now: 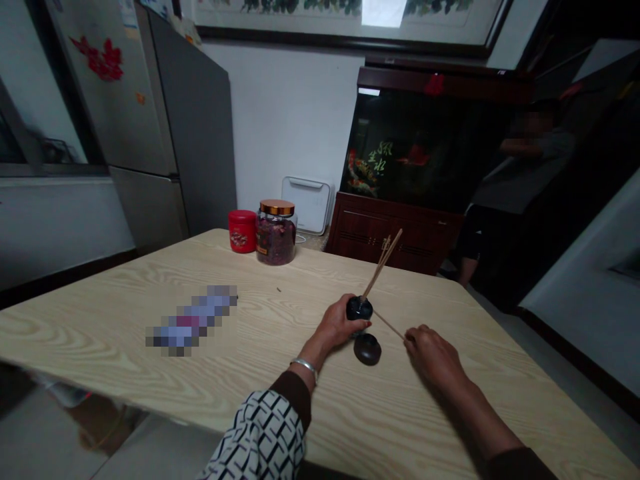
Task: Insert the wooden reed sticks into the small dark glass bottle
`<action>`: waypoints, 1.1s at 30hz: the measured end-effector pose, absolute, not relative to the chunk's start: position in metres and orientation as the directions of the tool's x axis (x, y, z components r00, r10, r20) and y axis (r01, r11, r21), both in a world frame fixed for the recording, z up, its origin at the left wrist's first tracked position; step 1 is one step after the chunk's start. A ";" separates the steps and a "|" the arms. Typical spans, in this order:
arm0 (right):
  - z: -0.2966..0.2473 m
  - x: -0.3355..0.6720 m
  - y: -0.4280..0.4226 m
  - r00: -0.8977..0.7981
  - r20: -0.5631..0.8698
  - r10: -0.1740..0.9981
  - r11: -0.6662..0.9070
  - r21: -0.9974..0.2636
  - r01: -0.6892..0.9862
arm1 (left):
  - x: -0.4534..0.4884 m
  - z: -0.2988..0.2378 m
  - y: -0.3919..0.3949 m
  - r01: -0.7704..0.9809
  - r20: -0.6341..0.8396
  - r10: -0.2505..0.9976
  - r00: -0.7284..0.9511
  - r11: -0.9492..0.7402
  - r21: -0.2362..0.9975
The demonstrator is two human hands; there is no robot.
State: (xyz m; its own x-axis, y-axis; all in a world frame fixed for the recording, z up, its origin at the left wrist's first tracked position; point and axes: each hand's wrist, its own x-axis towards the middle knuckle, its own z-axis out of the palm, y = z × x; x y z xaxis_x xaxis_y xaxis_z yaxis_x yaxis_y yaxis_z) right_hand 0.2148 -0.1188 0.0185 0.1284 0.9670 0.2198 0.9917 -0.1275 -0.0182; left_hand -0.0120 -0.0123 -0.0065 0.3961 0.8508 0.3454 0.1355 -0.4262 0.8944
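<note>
Left grip (336,321) wrapped round dark bottle (359,308), toward right edge of tabletop (510,380) — right grip (434,353) pinching stick (390,325); stick-handling, seemingly — next needs steady bottle.

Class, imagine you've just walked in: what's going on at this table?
A person's left hand grips a small, round, dark bottle with thin brown wooden sticks leaning from its neck. The right hand pinches another thin brown stick, its far end beside the bottle. A round, dark brown piece rests on the pale wood-grain table, nearer the person.
</note>
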 end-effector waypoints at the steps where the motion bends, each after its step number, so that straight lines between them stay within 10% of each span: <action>1: 0.015 0.214 -0.120 0.124 0.227 0.966 -0.131 0.017 0.991 | -0.012 -0.007 -0.012 0.134 0.348 0.851 0.394 -0.427 0.894; 13: 0.018 0.229 -0.099 0.226 0.073 0.971 -0.212 -0.163 0.964 | -0.012 -0.005 -0.013 0.109 0.373 0.833 0.409 -0.450 0.886; 17: 0.031 0.243 -0.099 0.307 0.271 0.912 -0.142 -0.493 0.858 | -0.011 -0.009 -0.010 0.121 0.356 0.844 0.400 -0.434 0.893; 22: 0.076 0.227 -0.096 0.572 0.256 0.779 0.155 -0.963 0.220 | -0.011 -0.009 -0.010 0.129 0.360 0.848 0.390 -0.437 0.890; 26: 0.102 0.188 -0.085 0.580 0.246 0.776 0.336 -0.940 -0.051 | -0.011 -0.008 -0.011 0.110 0.366 0.835 0.410 -0.443 0.890; 33: 0.097 0.157 -0.055 0.521 0.420 0.743 0.451 -0.890 0.074 | -0.011 -0.007 -0.011 0.126 0.361 0.839 0.407 -0.443 0.888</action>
